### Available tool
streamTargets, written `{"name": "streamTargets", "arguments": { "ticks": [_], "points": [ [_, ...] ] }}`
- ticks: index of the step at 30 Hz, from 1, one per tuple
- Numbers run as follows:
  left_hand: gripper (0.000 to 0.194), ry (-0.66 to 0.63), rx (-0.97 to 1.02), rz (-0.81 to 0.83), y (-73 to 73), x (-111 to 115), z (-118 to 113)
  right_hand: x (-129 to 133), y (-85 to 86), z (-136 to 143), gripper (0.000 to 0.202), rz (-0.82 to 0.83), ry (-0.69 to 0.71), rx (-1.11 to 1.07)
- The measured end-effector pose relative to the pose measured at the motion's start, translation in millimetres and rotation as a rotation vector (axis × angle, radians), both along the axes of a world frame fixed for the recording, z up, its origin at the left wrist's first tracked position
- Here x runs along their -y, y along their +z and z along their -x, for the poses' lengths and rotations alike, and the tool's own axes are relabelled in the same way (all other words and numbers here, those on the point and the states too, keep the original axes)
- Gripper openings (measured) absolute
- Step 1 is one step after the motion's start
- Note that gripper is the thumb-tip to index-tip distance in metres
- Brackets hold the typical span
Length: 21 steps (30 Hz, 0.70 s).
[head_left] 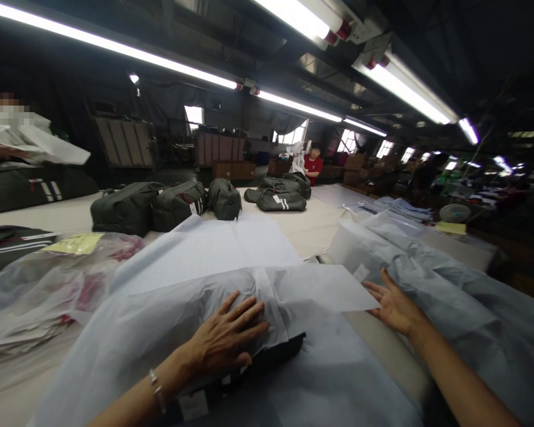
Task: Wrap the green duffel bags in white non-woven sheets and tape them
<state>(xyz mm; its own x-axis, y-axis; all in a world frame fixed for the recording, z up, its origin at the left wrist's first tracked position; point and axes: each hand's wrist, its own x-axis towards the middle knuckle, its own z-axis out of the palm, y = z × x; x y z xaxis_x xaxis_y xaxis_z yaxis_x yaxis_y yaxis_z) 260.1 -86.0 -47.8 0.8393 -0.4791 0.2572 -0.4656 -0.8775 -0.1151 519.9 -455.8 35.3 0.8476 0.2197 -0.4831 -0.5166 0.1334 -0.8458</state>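
Observation:
My left hand (229, 335) lies flat with spread fingers on thin white wrapping paper (160, 320), pressing it over a bulky shape. Below that hand, a strip of dark bag (282, 353) shows under the paper's edge, with a white tag (193, 405) near the wrist. To the right, my right hand (396, 305) is open, thumb raised and fingers stretched toward the paper's pointed corner. Its fingertips are at that corner; whether they touch it I cannot tell. Beyond it lies a paper-covered bundle (445, 296). Most of the bag is hidden.
Several dark green duffel bags (127, 207) stand across the pale table (315, 228). A clear plastic bag (84, 267) with a yellow label lies left. One person holds paper at the far left; another in a red shirt (314, 166) is at the far end. Tube lights (293, 107) hang overhead.

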Motion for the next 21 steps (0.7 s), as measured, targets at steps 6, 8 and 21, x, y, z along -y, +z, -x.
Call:
{"name": "streamTargets", "arguments": {
  "ticks": [6,8,21],
  "points": [
    [0.068,-0.019,0.026,0.006,3.6,1,1,-57,45.7,-13,0.062,0.203,0.293,0.148],
    [0.068,-0.015,0.027,-0.002,4.2,2,1,-66,48.3,-12,0.059,0.301,0.365,0.204],
    [0.073,-0.014,0.029,0.001,0.9,2,3,-18,-14.6,-25,0.044,0.401,0.362,0.393]
  ]
}}
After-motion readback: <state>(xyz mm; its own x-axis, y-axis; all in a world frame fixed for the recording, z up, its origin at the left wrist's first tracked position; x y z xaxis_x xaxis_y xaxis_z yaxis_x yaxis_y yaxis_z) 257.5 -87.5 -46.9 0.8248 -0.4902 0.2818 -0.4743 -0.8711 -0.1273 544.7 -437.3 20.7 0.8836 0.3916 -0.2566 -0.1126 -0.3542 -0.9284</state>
